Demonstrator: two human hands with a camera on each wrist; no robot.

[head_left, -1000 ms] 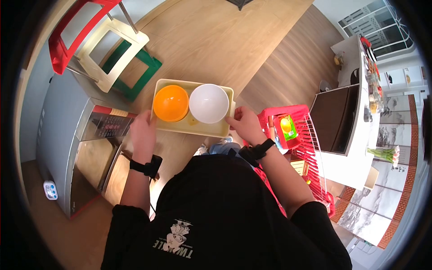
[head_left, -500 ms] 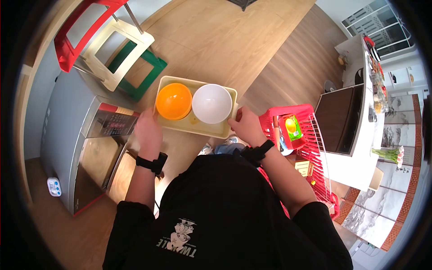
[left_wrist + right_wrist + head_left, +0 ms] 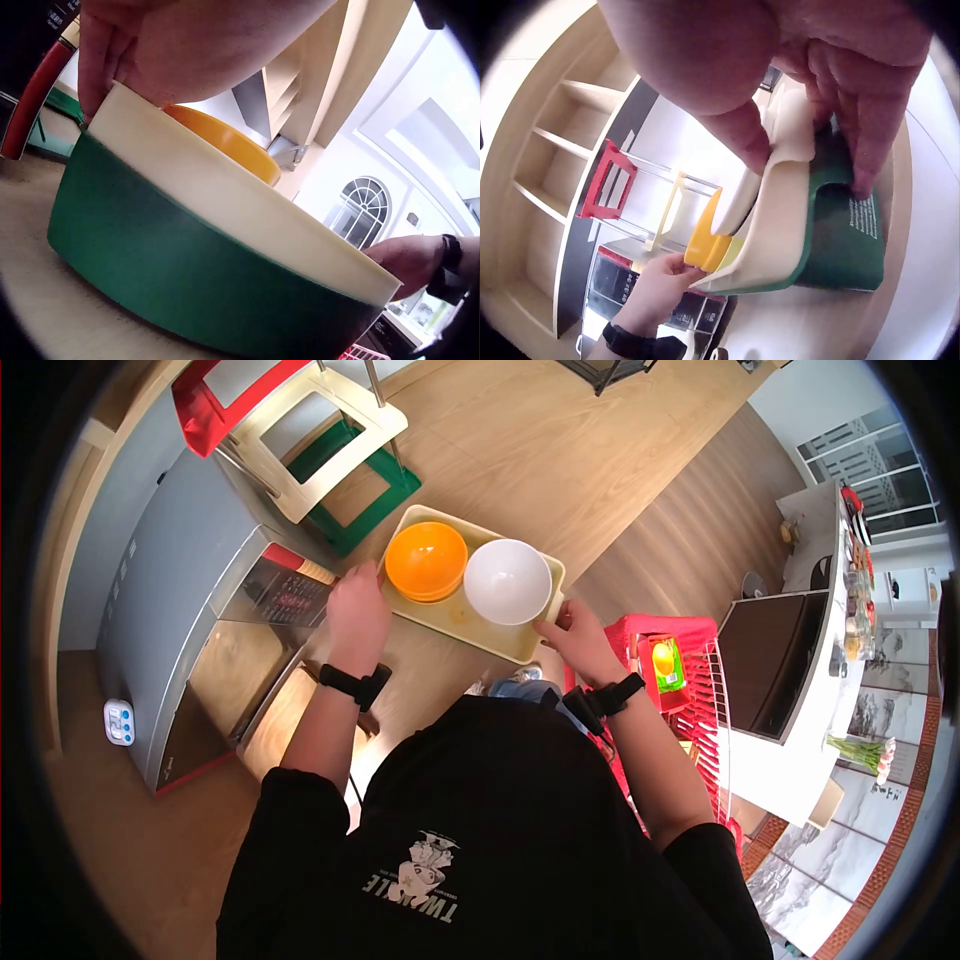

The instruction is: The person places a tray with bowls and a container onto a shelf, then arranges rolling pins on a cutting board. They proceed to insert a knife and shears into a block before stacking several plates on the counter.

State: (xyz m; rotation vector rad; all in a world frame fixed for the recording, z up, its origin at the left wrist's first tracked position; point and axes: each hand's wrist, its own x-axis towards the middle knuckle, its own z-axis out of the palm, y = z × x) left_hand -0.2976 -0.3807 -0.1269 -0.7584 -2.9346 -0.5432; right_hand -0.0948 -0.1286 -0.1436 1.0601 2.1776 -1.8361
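Loading appeared done: orange bowl and white bowl sat in the tray, not set down; left hand and right hand gripped its ends.

Head camera looks down from above; both wrist cameras face the tray closely.

Wood-grain floor, a pale wall and a gridded window.
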